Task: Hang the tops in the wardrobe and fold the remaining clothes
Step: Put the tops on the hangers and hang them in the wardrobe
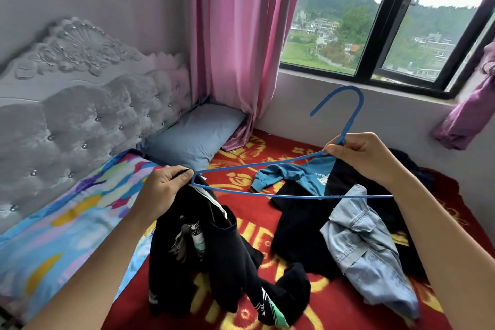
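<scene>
— Progress on the clothes, as far as one can judge?
— Early, I'd say; no garment sits on a hanger, nothing on the bed [281,147] looks folded, and the wardrobe is out of view, so I cannot tell what may already hang there.
— What is in hand?
— One blue wire hanger [294,196], held up above the bed; the right hand [361,158] pinches its neck just below the hook, fingers and thumb closed on the wire; the left hand [166,187] is curled round the hanger's left tip together with the neckline of a black printed top [214,249], which droops from that hand down onto the bed.
— So the top is on the hanger?
— Not yet, by my reading; only the left tip meets the neck opening; the hanger's right shoulder is bare; threading looks like the step under way.
— And the rest?
— A teal-and-black top [294,177] lies crumpled beyond the hanger; a pale denim garment [361,244] lies heaped over a black garment [297,236] near the right forearm; all loose and unsorted.
— What is left?
— Nearly everything, in my judgement; finish this top and carry it to the wardrobe; hang the other tops likewise; fold whatever remains.
</scene>
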Demonstrator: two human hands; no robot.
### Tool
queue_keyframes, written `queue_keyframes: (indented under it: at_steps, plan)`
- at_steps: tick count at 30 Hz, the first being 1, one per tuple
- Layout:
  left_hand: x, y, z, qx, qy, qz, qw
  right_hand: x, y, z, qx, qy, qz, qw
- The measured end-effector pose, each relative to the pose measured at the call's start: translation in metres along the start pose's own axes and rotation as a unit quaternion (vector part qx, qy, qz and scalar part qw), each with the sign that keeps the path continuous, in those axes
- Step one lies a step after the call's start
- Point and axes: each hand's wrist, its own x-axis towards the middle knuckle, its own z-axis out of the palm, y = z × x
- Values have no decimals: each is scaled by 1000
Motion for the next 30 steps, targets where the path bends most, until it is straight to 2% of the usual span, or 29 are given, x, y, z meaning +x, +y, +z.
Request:
queue_keyframes:
  at_steps: [7,15,19,25,30]
  plan:
    - [2,14,6,-149,6,-83,985,-3,10,-1,102,4,33,994]
    - [-4,16,11,-187,-6,-109,976,-9,32,-5,122,-11,85,989]
    - [-7,21,11,-214,-24,-115,970,-15,32,-6,158,-1,65,985]
    - [-11,29,12,-283,-31,-151,947,-21,44,-11,153,-5,59,986]
    - [-15,34,17,-279,-65,-140,948,-26,45,0,85,5,44,995]
